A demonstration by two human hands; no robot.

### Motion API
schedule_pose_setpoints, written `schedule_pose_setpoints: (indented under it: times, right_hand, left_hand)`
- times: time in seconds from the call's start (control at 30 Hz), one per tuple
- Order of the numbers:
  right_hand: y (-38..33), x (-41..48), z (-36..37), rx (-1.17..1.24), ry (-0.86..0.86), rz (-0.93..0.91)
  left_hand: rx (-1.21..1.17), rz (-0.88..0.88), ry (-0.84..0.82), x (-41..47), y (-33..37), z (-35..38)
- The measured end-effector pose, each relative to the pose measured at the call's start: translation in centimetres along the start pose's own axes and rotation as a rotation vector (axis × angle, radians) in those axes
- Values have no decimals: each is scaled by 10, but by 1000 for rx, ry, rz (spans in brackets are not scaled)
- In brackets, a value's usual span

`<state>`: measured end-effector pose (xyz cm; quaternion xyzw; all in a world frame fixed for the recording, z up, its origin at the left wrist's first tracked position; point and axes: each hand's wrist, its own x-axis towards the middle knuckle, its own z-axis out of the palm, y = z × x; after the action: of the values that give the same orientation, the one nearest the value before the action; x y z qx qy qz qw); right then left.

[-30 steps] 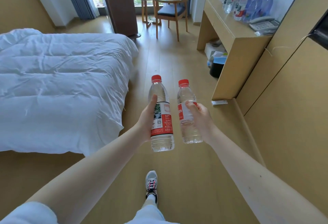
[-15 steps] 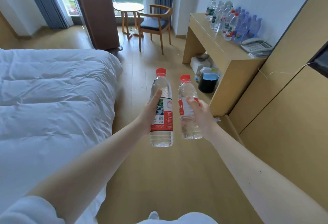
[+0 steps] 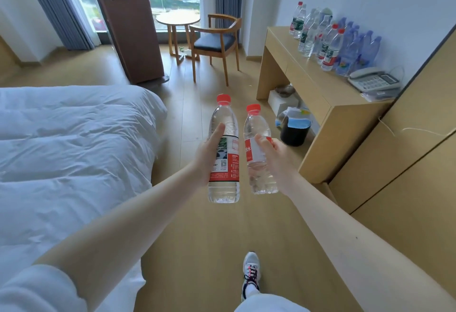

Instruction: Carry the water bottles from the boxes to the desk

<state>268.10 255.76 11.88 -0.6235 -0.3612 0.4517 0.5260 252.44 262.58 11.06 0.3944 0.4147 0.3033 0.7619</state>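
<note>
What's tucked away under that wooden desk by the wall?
Under the desk stands a black bin holding something blue and white, with a white box beyond it. Anything farther in towards the wall is covered by the desktop and its side panel.

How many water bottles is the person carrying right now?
2. The taller bottle is in the left hand; the shorter bottle is in the right hand. Many other bottles stand on the desk, some hidden behind one another.
</note>
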Motion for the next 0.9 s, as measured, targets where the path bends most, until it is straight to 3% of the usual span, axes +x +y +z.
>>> schedule_pose_setpoints:
  times: [0.27,0.5,0.9]
  right_hand:
    - [-46,154,-50,53,25,-77]
    - [-58,257,-99,83,46,-79]
    - [-73,391,-105,115,210,-14]
  left_hand:
    - [141,80,25,135,83,54]
    - [192,66,53,235,111,95]
    - [216,25,-26,400,164,103]
